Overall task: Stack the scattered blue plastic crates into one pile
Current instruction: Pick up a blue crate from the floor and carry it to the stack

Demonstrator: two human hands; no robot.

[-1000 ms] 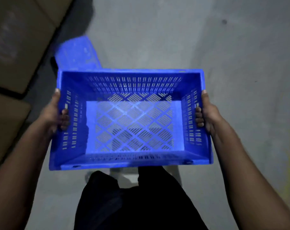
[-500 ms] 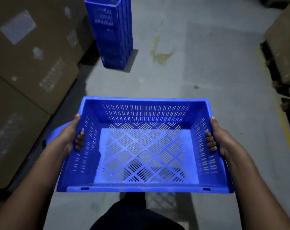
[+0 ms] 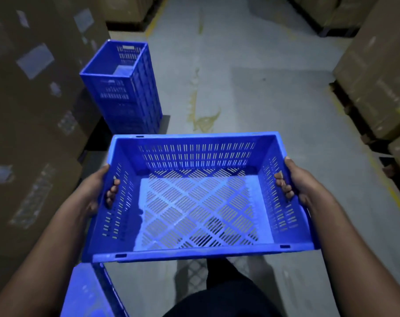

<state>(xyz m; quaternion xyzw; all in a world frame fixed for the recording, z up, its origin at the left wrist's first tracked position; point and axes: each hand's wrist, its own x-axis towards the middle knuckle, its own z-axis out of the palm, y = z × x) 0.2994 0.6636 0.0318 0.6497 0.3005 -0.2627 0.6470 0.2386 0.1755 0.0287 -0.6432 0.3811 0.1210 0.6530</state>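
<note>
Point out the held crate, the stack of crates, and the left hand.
held crate [image 3: 217, 140]: head view, on its far rim.
stack of crates [image 3: 146, 94]: head view, on its right side wall.
left hand [image 3: 93, 191]: head view, on the back of the hand.

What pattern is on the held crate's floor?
Diagonal diamond lattice of slotted panels on the blue plastic crate, head view.

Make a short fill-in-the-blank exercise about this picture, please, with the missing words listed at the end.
1. The crate is held by ____ hands, the left hand and the right hand.
2. The held crate contains ____.
3. The stack of crates stands on the floor to the ____ of the aisle, next to the boxes.
4. The colour of every crate is ____.

Missing words: two; nothing; left; blue
</note>
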